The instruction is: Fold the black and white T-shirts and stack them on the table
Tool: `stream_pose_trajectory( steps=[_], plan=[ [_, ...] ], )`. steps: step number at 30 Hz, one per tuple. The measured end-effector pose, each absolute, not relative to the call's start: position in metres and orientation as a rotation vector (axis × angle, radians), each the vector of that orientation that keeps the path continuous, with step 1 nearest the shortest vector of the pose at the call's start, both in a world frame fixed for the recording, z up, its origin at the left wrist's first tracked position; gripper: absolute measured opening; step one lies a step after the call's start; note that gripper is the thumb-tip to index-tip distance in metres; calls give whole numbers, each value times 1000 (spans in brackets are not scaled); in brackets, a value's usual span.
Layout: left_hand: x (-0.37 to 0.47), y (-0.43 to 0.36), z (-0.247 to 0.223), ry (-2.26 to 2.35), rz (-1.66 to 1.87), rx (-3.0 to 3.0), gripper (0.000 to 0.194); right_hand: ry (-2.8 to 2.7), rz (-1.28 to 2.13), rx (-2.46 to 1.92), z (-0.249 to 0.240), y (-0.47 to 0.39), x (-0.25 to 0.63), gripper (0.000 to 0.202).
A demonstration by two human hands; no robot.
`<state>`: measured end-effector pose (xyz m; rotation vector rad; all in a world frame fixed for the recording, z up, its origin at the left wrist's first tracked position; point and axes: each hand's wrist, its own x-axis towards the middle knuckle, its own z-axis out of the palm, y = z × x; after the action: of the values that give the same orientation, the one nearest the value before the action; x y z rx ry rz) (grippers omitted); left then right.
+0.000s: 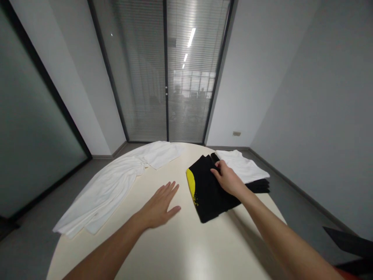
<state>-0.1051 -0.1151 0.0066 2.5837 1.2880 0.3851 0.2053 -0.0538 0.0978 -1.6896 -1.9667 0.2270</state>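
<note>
Black folded garment [208, 190] lies under your right hand [229, 179], whose fingers pinch its upper edge for grip. Your left hand [159, 206] rests flat, fingers apart, bracing on the table [180, 249] beside it.

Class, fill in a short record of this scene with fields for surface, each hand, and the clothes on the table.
Surface: round cream table
Left hand: flat, palm down on bare tabletop, holding nothing
Right hand: fingers pinching folded black garment with yellow patch
Under it: folded white garment
Far left: unfolded white cloth garment, spread out
</note>
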Motion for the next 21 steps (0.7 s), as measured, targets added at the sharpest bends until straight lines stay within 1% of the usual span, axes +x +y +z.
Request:
stream_pose_trajectory(
  steps=[8,15,18,21],
  plan=[
    [-104,-116,11,1286,398,2570,74,-1993,-11,-1768,154,5,245,23],
    [-102,-117,15,1302,362,2549,76,-1914,95,-1777,200,55,308,33],
    [-103,-117,14,1296,361,2548,76,-1866,12,-1822,193,72,340,40],
    [-104,-116,13,1296,366,2545,77,-1813,-20,-1969,160,84,371,38]
  ],
)
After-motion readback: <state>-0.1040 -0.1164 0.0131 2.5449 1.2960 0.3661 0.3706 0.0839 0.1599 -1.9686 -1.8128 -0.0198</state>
